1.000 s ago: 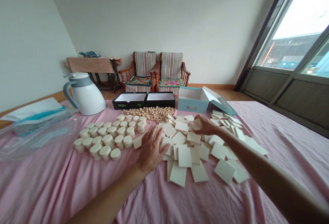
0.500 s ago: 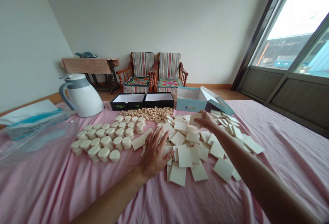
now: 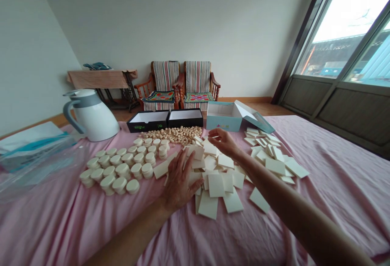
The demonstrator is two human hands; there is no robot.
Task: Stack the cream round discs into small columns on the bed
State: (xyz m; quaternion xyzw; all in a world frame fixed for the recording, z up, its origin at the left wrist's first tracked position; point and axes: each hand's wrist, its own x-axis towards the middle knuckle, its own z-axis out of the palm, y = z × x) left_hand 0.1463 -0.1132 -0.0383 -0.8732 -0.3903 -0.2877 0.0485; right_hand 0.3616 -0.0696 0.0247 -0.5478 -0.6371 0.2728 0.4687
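My left hand [image 3: 182,180] lies palm down with its fingers spread over the left part of a heap of pale square tiles [image 3: 216,185]. One tile [image 3: 195,152] rests right by its fingertips. Farther back, my right hand [image 3: 224,142] hovers over the far side of the heap, fingers loosely bent and apart, with no tile visible in them. Left of my left hand, rounded cream discs [image 3: 123,170] stand in several short stacks. Beyond the stacks spreads a pile of small wooden beads [image 3: 179,134].
Two open black boxes [image 3: 148,126] and a light blue box [image 3: 224,124] with its lid leaning stand at the back. More tiles [image 3: 276,166] lie right of my right forearm. A white jug [image 3: 96,117] and clear plastic packaging [image 3: 42,164] are at left on the pink cloth [image 3: 170,237].
My right hand has moved left across the heap, and the tile it held has left its fingers. A tile now lies by my left fingertips. My left hand stays nearly in place.
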